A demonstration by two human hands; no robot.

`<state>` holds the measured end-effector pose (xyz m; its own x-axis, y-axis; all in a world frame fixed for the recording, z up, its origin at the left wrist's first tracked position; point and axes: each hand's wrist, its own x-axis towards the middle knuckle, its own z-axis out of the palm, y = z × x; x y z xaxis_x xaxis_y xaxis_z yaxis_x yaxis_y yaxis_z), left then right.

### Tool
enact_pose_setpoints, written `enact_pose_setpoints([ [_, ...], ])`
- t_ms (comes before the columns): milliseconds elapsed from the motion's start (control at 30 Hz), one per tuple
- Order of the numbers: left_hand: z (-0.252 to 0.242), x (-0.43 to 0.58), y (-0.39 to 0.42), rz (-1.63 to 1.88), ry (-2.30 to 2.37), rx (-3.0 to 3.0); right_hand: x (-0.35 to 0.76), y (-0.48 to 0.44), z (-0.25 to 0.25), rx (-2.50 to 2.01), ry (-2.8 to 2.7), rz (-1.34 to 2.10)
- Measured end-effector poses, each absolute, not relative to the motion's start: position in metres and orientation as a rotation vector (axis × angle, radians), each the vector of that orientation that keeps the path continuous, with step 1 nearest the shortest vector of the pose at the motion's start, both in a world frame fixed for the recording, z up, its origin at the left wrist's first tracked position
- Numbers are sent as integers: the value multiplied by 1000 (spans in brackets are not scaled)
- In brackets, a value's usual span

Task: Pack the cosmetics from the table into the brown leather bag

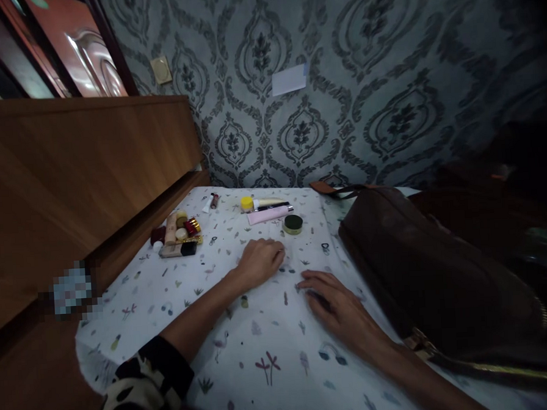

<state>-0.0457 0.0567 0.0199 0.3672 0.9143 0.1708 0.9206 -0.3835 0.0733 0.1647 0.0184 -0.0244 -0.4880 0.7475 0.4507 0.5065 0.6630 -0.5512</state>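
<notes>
My left hand [260,261] rests on the white printed cloth [257,328], its fingers curled under and closed. Whatever they may hold is hidden. My right hand [333,300] lies to its right, fingers stretched forward and thumb apart, with nothing visible in it. Just beyond my left hand sits a round dark green-lidded jar [293,224]. Behind that jar are a pink tube [269,214], a thin dark stick [271,206] and a pale tube with a yellow cap [246,203]. Toward the left, a cluster of cosmetics includes a foundation bottle with a black cap [178,250] and a beige tube [170,229].
A large brown bag [423,264] with a zip fills the right side. Along the left runs a wooden panel [84,178]. Two small tubes [211,202] lie near the back edge. Patterned wallpaper [262,77] covers the wall behind, with a white paper [289,80] on it.
</notes>
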Motion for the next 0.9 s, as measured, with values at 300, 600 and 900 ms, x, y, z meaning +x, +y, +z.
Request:
enact_pose_setpoints([
  [300, 13, -48, 48, -238, -1744, -2568, 164, 19, -24, -958, -2201, 406],
  [600, 17, -71, -1, -125, -1553, -2757, 165, 18, -24, -961, -2231, 363],
  [900, 22, -62, -3, -249, -1571, -2801, 164, 17, -24, -938, -2225, 436],
])
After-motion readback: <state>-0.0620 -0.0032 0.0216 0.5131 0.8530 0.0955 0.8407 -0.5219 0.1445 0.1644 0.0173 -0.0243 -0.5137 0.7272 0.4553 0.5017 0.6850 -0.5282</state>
